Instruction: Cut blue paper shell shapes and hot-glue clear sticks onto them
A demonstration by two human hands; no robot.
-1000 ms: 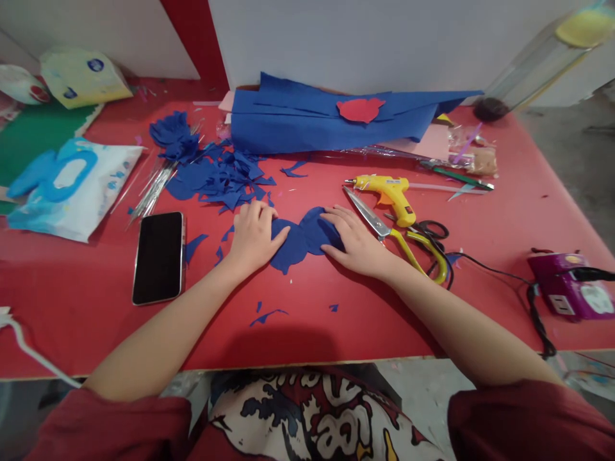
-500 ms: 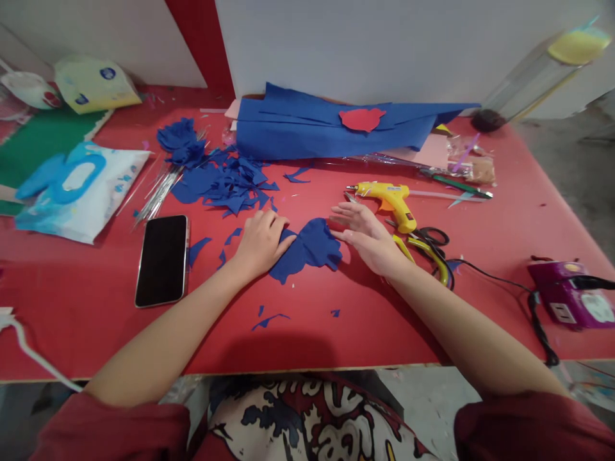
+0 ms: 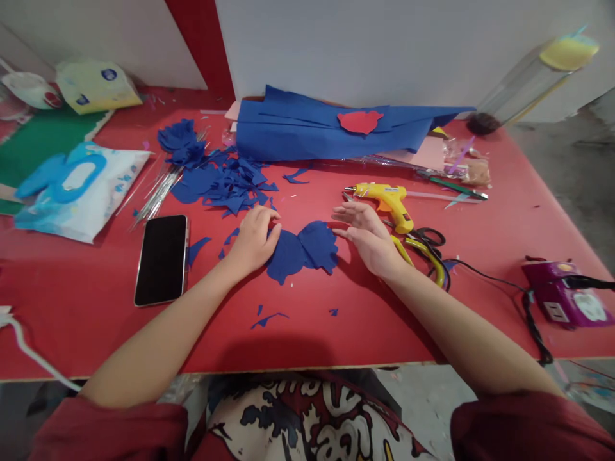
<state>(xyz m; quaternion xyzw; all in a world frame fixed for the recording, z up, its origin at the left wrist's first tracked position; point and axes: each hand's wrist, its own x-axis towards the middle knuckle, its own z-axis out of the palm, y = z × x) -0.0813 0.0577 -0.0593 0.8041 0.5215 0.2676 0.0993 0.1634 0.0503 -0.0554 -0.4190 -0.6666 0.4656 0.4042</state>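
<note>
Two lobed blue felt pieces lie flat side by side on the red table, meeting in the middle. My left hand rests at the left edge of the left piece, fingers bent a little and apart from the thumb, gripping nothing. Just right of the right piece is my right hand, its fingers spread and its palm turned inward, with nothing in it. Small blue scraps lie nearer the front edge.
Behind are a blue scrap pile, silvery wires and folded blue felt. At left lie a phone and wipes pack. To the right are a yellow glue gun, yellow-handled tool and purple power box.
My left hand has drawn back slightly left, uncovering more of the left felt piece. The right piece's edge now lies flatter and less crumpled. My right hand stays beside it, fingers spread.
</note>
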